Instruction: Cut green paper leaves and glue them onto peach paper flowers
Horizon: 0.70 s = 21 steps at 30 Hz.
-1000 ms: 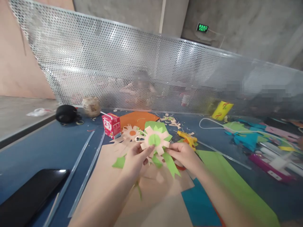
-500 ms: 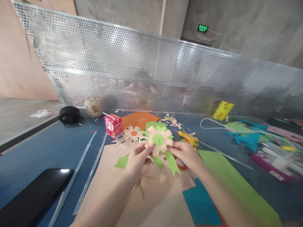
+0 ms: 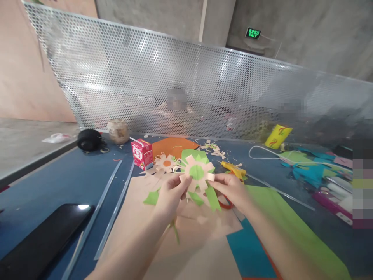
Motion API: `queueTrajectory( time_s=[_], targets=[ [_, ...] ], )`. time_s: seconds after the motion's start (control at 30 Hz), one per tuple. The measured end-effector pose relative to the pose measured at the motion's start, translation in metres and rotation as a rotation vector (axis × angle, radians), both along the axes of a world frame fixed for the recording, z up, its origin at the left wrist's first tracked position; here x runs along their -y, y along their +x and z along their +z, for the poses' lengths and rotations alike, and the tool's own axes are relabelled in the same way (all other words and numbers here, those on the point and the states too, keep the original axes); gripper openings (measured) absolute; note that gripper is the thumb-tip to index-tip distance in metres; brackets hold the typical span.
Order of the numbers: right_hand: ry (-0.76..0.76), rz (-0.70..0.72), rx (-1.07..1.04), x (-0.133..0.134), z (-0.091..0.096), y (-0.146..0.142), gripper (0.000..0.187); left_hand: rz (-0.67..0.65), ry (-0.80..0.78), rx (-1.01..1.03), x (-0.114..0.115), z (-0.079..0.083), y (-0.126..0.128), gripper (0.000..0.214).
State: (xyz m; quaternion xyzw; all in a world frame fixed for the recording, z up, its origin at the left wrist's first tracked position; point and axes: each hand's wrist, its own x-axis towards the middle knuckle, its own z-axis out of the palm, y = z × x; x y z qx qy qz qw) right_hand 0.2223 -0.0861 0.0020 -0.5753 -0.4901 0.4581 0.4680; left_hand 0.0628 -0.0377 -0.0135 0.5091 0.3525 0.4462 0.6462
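Observation:
Between my two hands is a paper flower (image 3: 197, 171) with pale pink petals and a round green centre. My left hand (image 3: 172, 191) pinches its lower left side, thumb near the centre. At its right, the fingers of my right hand (image 3: 230, 187) are closed on a petal. Green paper pieces (image 3: 213, 198) show below the flower. Another paper flower (image 3: 166, 163) with an orange centre lies behind my left hand. A yellow glue gun (image 3: 233, 168) lies beyond my right hand. Large pale pink paper (image 3: 192, 245) spreads beneath my hands.
A red drink carton (image 3: 142, 154) stands at the back left, near clear glue sticks (image 3: 116, 212) and a black phone (image 3: 49, 237). Green paper (image 3: 285, 217) and blue paper (image 3: 249, 249) lie right. Perforated metal (image 3: 163, 77) closes off the table's back.
My hands keep hold of the paper flower, which looks slightly turned. The whole view has shifted a little, so things on the table appear slightly farther right.

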Motion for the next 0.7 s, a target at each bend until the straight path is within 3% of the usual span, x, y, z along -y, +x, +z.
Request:
queueTrajectory(
  time_s=[0.7],
  targets=[
    [-0.002,0.043,-0.067,0.0016,-0.0020,0.0003,0.026,0.099,0.242,-0.102,-0.0052,-0.0044,-0.0028,0.021]
  ],
)
